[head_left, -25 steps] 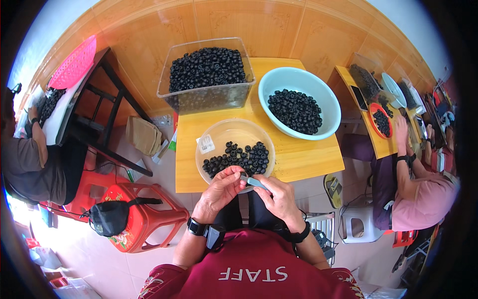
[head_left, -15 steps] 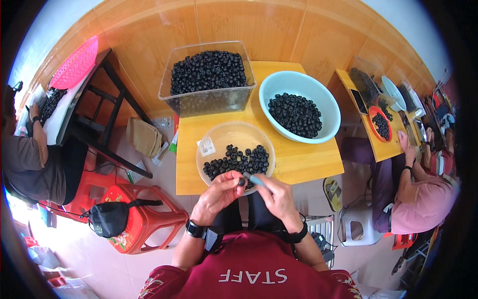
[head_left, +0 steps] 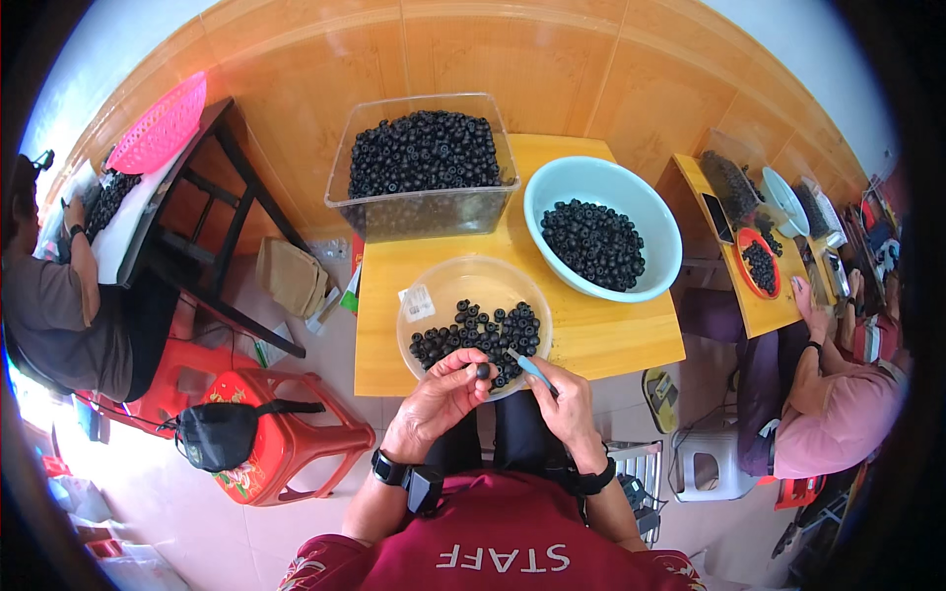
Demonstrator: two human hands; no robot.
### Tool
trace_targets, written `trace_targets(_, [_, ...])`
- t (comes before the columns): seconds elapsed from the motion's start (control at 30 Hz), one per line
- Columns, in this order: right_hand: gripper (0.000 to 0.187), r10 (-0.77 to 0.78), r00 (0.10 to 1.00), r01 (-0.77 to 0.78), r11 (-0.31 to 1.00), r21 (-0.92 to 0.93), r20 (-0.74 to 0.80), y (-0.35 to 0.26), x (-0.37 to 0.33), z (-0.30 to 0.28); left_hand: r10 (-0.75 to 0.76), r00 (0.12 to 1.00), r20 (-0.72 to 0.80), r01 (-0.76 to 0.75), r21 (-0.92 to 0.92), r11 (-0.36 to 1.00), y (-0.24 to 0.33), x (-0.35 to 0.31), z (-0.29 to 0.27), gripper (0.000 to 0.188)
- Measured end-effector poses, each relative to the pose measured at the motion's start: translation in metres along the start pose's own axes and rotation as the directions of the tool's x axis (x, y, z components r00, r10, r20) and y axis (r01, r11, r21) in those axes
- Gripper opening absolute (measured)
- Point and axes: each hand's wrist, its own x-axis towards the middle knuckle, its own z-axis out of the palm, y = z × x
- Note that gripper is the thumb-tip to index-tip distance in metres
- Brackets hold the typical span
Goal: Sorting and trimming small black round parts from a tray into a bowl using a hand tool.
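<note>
Between the thumb and fingers of my left hand (head_left: 440, 401) is a small round black rubber-like part (head_left: 483, 371). My right hand (head_left: 569, 406) grips a light blue handled tool (head_left: 533, 371) with a short tip, which points toward the part but stands apart from it. Both hands hover over the near rim of a shallow clear round tray (head_left: 434, 280), where several black parts (head_left: 473, 328) lie in a loose heap. What the tool's tip is exactly is too small to make out.
On the yellow table (head_left: 611, 340) stand a clear box (head_left: 424, 219) full of black parts and a light blue basin (head_left: 552, 264) with more. A red stool (head_left: 296, 433) carries a black bag (head_left: 217, 433). People work at tables on both sides.
The tool in my right hand has drawn away from the black part, to the right. My left hand still pinches the part. The whole view has shifted slightly downward.
</note>
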Motion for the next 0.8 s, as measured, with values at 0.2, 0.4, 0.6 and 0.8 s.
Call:
trace_targets(0.2, [0.019,0.025,1.000,-0.025,1.000,0.014,-0.007,0.005,-0.005,0.001,0.015,1.000,0.024,-0.015,-0.018,1.000,0.000,0.001,-0.002,0.023])
trace_targets(0.4, [0.020,0.042,0.998,-0.042,0.999,-0.006,0.051,0.000,-0.010,0.007,0.127,0.989,-0.075,-0.119,0.100,0.988,-0.001,0.001,-0.003,0.019])
trace_targets(0.6, [0.020,0.058,0.997,-0.056,0.998,-0.026,0.046,0.002,-0.016,0.005,0.088,0.993,-0.077,-0.083,0.062,0.995,-0.001,0.008,-0.017,0.009])
trace_targets(0.8, [0.019,0.108,0.994,-0.107,0.994,-0.018,0.024,0.004,-0.026,-0.005,0.034,0.983,-0.178,-0.002,0.174,0.985,0.006,0.035,0.001,0.006])
